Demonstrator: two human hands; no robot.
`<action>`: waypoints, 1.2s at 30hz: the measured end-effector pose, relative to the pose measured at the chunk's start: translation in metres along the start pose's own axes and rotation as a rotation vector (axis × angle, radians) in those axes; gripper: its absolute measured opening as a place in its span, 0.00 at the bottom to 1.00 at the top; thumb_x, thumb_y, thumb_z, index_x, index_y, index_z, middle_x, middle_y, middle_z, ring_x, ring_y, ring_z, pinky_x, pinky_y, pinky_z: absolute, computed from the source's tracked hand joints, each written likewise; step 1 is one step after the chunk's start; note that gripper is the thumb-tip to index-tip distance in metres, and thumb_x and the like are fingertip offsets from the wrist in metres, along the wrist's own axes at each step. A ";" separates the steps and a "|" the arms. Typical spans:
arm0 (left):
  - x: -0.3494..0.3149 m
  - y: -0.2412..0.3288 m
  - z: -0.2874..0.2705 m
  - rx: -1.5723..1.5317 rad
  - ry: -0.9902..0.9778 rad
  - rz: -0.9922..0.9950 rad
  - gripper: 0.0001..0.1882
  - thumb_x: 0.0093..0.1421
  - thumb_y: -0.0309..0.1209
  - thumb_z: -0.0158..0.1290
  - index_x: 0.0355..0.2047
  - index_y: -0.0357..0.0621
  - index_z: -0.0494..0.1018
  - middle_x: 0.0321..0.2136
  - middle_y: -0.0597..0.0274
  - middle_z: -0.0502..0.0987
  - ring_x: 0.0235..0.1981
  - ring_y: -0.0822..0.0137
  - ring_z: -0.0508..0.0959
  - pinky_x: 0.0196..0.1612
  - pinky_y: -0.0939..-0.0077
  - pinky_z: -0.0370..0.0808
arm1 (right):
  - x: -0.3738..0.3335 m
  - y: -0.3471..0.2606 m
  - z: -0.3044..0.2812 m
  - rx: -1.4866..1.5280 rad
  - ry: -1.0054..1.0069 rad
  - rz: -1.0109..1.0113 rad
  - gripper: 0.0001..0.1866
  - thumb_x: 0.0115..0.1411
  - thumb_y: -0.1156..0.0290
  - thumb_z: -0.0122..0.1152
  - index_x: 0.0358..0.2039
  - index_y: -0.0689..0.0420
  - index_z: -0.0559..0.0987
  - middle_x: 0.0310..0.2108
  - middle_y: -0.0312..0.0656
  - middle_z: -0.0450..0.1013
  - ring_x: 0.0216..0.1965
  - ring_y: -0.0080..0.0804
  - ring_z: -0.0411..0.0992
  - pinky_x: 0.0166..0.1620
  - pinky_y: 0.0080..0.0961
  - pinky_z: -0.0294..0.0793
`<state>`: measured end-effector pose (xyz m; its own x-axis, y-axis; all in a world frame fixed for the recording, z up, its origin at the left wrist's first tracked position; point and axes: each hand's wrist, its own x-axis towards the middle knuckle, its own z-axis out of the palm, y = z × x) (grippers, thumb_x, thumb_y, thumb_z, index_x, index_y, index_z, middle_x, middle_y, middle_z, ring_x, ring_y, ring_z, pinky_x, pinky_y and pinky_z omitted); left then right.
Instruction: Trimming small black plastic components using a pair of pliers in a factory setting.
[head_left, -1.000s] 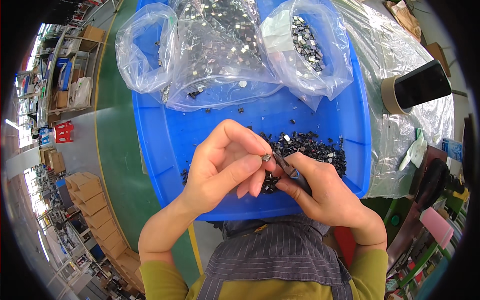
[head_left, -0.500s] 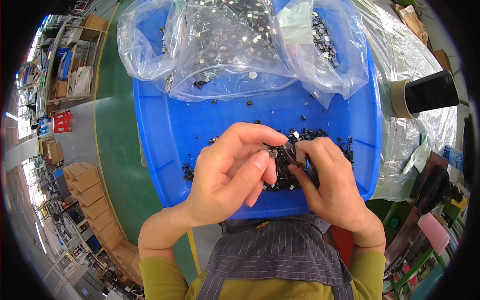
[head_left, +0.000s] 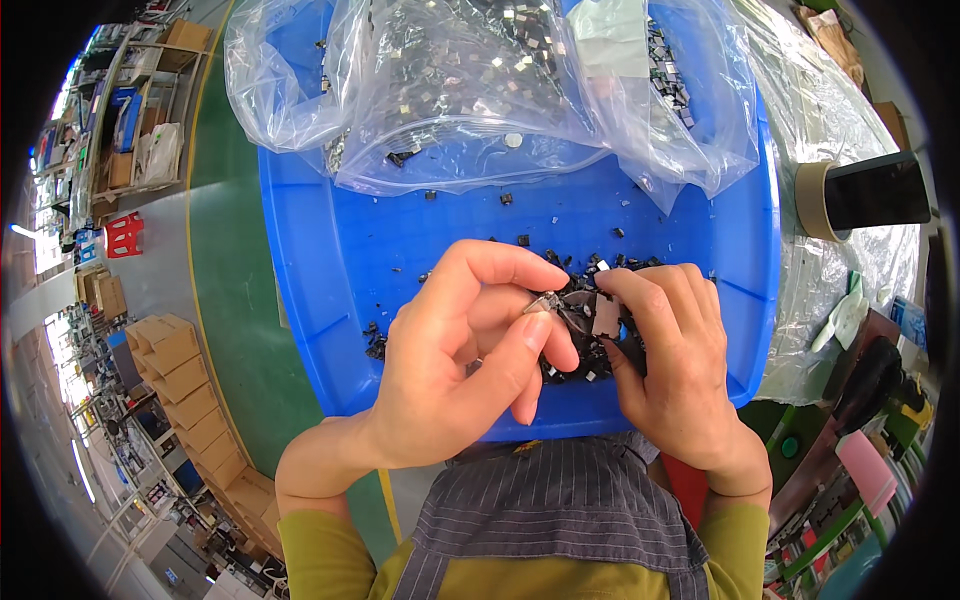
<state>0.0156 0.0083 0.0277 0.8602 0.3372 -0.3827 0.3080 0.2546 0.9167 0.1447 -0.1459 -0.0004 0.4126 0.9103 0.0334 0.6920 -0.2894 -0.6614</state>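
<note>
My left hand [head_left: 460,345] is closed in a pinch, thumb against the fingers, on a small silvery metal part [head_left: 541,303]. Close beside it, my right hand [head_left: 672,355] grips a flat brownish-grey piece [head_left: 606,316] between thumb and forefinger. A dark object lies partly hidden inside the right palm. The two held pieces are near each other; whether they touch I cannot tell. Under both hands, a loose heap of small black and silvery parts [head_left: 563,372] lies in a blue tray [head_left: 420,235].
Clear plastic bags [head_left: 470,160] of similar parts lie over the tray's far end. At the right, a phone [head_left: 880,190] leans on a tape roll [head_left: 815,200] on a plastic-covered surface. Cardboard boxes [head_left: 185,390] stand on the floor at the left.
The brownish-grey piece has turned from edge-on to flat side showing. My right fingers have shifted slightly, and the left hand's metal part is tilted differently. The whole view has moved a little.
</note>
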 end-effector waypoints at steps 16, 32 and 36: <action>0.000 -0.005 0.000 0.067 -0.049 0.098 0.14 0.66 0.23 0.44 0.51 0.34 0.58 0.30 0.46 0.79 0.18 0.72 0.76 0.23 0.83 0.73 | -0.001 0.002 0.001 -0.011 0.015 -0.022 0.31 0.39 0.85 0.65 0.48 0.58 0.72 0.39 0.46 0.69 0.40 0.46 0.67 0.42 0.38 0.65; -0.001 -0.014 0.003 0.128 0.015 0.223 0.14 0.63 0.18 0.47 0.49 0.33 0.63 0.28 0.54 0.80 0.21 0.76 0.78 0.22 0.83 0.75 | -0.002 0.003 0.004 -0.040 0.002 -0.057 0.28 0.35 0.81 0.67 0.41 0.57 0.71 0.31 0.42 0.62 0.35 0.42 0.63 0.37 0.37 0.60; -0.002 -0.017 0.002 0.118 0.015 0.251 0.13 0.63 0.18 0.46 0.48 0.33 0.63 0.27 0.53 0.79 0.20 0.75 0.78 0.22 0.83 0.75 | -0.003 0.002 0.006 0.002 -0.045 -0.050 0.26 0.35 0.81 0.66 0.40 0.58 0.71 0.31 0.43 0.62 0.35 0.43 0.63 0.37 0.37 0.61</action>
<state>0.0100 0.0014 0.0134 0.9098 0.3896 -0.1431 0.1323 0.0547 0.9897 0.1417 -0.1475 -0.0062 0.3507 0.9359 0.0330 0.7101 -0.2428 -0.6609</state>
